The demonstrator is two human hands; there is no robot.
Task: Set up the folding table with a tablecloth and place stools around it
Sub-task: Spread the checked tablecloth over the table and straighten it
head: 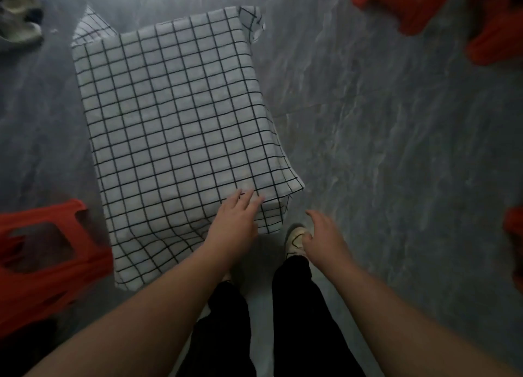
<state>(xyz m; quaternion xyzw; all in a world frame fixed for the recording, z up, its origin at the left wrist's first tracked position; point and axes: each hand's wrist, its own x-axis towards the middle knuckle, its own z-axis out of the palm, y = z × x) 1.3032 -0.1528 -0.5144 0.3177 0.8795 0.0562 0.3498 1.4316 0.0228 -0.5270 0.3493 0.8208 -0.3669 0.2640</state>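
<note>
Head view: your left hand (236, 215) lies flat on the tablecloth (175, 116), and your right hand (325, 236) is open and holds nothing. The cloth is already spread at 12 o'clock. One red stool (42, 257) sits at 8 o'clock, and the far stools (410, 5) at 1 o'clock look left to place.

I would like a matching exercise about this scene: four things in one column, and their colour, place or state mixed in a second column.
1 tablecloth
2 left hand
3 right hand
4 stool at the near left

A orange-red
B open, off the cloth, holding nothing
C white with a dark grid
D fingers resting on the cloth

Pairs: 1-C, 2-D, 3-B, 4-A
</note>
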